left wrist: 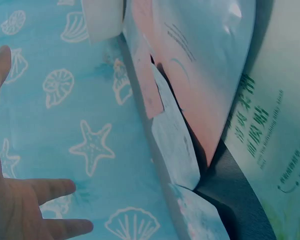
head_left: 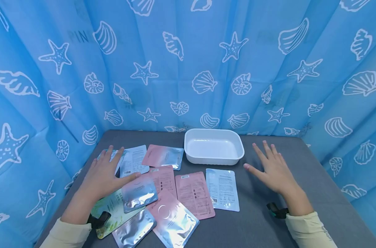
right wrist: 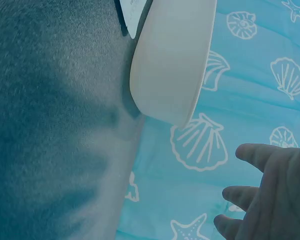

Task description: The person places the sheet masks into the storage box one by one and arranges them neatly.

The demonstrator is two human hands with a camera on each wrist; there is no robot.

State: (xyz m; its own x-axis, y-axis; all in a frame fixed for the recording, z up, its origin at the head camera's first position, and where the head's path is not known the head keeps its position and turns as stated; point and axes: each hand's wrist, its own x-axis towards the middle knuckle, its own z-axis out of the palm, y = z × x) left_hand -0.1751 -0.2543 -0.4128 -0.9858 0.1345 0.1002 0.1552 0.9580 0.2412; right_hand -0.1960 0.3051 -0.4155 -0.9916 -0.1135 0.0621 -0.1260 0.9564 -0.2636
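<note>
My left hand (head_left: 102,175) hovers with spread fingers over the left side of a group of flat sachets, holding nothing. Under and beside it lie a green sachet (head_left: 111,206), a pink-and-silver sachet (head_left: 139,194) and a pale blue sachet (head_left: 133,160). Several more overlap nearby, among them a large pink-and-silver one (head_left: 173,220) and a pink one (head_left: 195,196). To the right, my right hand (head_left: 273,168) is held above the table, fingers spread, with nothing in it. Between the hands stand a white tub (head_left: 214,160) and a light blue sachet (head_left: 222,189).
The dark grey table (head_left: 250,224) reaches back to a blue curtain (head_left: 188,69) printed with white shells and starfish. Each wrist wears a black strap; the left strap (head_left: 99,219) hangs close over the green sachet. The tub stands at the table's back edge.
</note>
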